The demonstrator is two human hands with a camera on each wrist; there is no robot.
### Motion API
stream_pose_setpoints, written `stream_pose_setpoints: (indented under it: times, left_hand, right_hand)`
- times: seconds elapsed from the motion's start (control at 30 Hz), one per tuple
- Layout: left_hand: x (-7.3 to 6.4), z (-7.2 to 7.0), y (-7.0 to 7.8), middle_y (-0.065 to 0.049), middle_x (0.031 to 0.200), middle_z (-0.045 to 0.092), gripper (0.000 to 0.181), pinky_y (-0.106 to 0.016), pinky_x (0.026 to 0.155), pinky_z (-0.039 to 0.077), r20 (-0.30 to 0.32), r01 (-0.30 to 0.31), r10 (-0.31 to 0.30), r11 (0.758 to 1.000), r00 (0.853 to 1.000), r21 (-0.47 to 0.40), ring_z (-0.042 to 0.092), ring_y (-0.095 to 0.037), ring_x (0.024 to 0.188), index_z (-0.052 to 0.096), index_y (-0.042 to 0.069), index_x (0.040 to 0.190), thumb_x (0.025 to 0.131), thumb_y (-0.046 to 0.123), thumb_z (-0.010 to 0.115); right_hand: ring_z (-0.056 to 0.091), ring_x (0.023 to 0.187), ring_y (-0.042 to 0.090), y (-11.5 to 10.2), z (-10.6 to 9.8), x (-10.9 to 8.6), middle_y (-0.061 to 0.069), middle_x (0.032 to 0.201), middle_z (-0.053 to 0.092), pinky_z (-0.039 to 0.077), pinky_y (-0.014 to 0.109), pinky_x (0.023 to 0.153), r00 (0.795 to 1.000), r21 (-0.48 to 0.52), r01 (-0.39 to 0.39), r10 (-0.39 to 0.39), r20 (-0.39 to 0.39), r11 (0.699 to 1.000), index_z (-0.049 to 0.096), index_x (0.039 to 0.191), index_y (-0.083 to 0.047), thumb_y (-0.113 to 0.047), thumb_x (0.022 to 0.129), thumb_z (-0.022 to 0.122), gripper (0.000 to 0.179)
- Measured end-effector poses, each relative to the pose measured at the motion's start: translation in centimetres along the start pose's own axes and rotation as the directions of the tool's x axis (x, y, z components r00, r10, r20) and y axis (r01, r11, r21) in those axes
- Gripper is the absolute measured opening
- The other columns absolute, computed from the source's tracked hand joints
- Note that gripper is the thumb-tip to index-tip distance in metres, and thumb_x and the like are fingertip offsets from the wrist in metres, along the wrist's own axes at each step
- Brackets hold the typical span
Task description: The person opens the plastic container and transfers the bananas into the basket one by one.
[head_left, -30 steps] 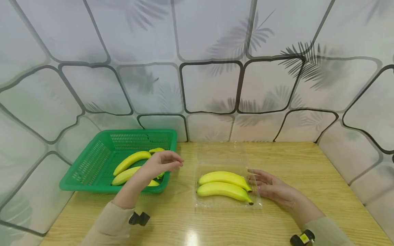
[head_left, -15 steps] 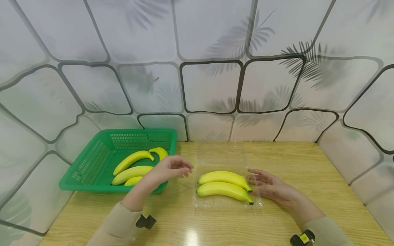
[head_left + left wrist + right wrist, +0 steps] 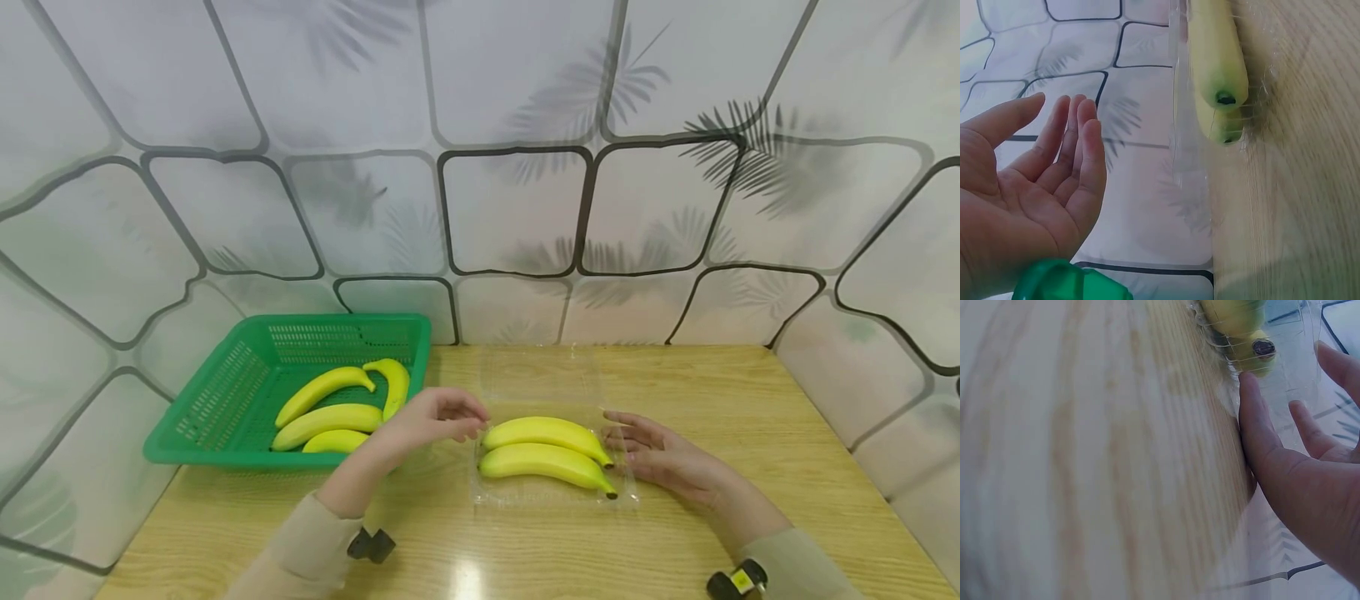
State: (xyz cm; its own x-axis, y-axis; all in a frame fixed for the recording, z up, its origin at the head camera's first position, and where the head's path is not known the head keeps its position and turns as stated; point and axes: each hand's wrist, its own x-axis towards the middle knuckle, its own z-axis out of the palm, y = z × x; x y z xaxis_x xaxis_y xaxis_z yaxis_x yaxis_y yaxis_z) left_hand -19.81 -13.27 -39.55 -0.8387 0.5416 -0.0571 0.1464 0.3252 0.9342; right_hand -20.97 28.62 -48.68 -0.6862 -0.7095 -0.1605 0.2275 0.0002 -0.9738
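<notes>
Two yellow bananas (image 3: 546,463) lie side by side in a clear plastic clamshell box (image 3: 555,502), its transparent lid (image 3: 538,372) laid back toward the wall. My left hand (image 3: 427,425) hovers by the box's left edge with nothing in it. In the left wrist view its fingers (image 3: 1077,147) are loosely bent, apart from the bananas (image 3: 1217,62). My right hand (image 3: 671,462) is at the box's right side, fingers relaxed. The right wrist view has its thumb (image 3: 1254,412) against or very near the box wall, close to a banana's dark end (image 3: 1264,349).
A green plastic basket (image 3: 198,417) stands on the left of the wooden table (image 3: 720,379), with several bananas (image 3: 327,417) inside. My left forearm passes in front of its right corner. A patterned wall (image 3: 513,217) rises behind the table.
My left hand has moved right, from over the basket's edge to the box's left side, uncovering more bananas in the basket. The right hand and the box have stayed put.
</notes>
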Motion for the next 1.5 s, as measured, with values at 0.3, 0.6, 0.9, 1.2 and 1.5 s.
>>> stream_pose_setpoints:
  times: [0.3, 0.6, 0.9, 1.2, 1.5]
  left_hand:
    - [0.8, 0.9, -0.1, -0.031, 0.115, 0.074, 0.025, -0.040, 0.085, 0.066, 0.039, -0.060, 0.059, 0.998, 0.997, 0.013, 0.071, -0.045, 0.100, 0.070, -0.009, 0.122, 0.105, 0.008, 0.065]
    - [1.5, 2.0, -0.3, -0.025, 0.114, 0.077, 0.022, -0.045, 0.084, 0.066, 0.060, -0.089, 0.086, 0.994, 0.995, 0.058, 0.073, -0.042, 0.098, 0.073, -0.006, 0.119, 0.104, 0.008, 0.067]
    - [1.9, 3.0, -0.5, -0.016, 0.113, 0.078, 0.022, -0.020, 0.085, 0.059, 0.051, -0.063, 0.057, 0.991, 0.997, 0.118, 0.068, -0.006, 0.093, 0.075, -0.001, 0.118, 0.102, 0.013, 0.071]
    - [2.6, 3.9, -1.0, -0.015, 0.116, 0.077, 0.022, -0.016, 0.085, 0.059, 0.052, -0.062, 0.056, 0.991, 0.997, 0.117, 0.069, -0.004, 0.095, 0.076, 0.002, 0.118, 0.100, 0.014, 0.074]
    - [3.2, 4.5, -1.6, -0.019, 0.118, 0.076, 0.023, -0.018, 0.086, 0.060, 0.061, -0.066, 0.059, 0.991, 0.996, 0.117, 0.071, -0.010, 0.100, 0.075, -0.001, 0.118, 0.099, 0.012, 0.074]
  right_hand:
    - [0.052, 0.138, 0.002, 0.1, 0.0, 0.1, 0.004, 0.162, 0.038, 0.053, 0.032, 0.115, 1.000, -0.005, -0.002, 0.002, -0.015, 1.000, 0.020, 0.171, -0.018, -0.008, 0.113, 0.047, 0.065]
    - [0.052, 0.138, 0.001, 0.1, 0.0, 0.0, 0.006, 0.166, 0.035, 0.053, 0.032, 0.115, 1.000, 0.006, -0.001, 0.001, -0.005, 1.000, 0.019, 0.171, -0.018, -0.008, 0.113, 0.046, 0.065]
    - [0.051, 0.139, 0.001, 0.2, -0.1, 0.1, 0.012, 0.169, 0.030, 0.053, 0.032, 0.115, 1.000, -0.003, 0.001, -0.001, -0.005, 1.000, 0.019, 0.171, -0.019, -0.008, 0.113, 0.047, 0.065]
    - [0.051, 0.139, 0.002, 0.3, -0.2, 0.1, 0.013, 0.169, 0.029, 0.053, 0.032, 0.115, 1.000, -0.002, 0.000, 0.000, -0.004, 1.000, 0.019, 0.171, -0.019, -0.008, 0.113, 0.047, 0.065]
    - [0.051, 0.139, 0.002, 0.3, -0.2, 0.1, 0.008, 0.166, 0.034, 0.053, 0.031, 0.115, 1.000, 0.002, 0.003, -0.003, -0.003, 1.000, 0.020, 0.171, -0.019, -0.007, 0.112, 0.048, 0.066]
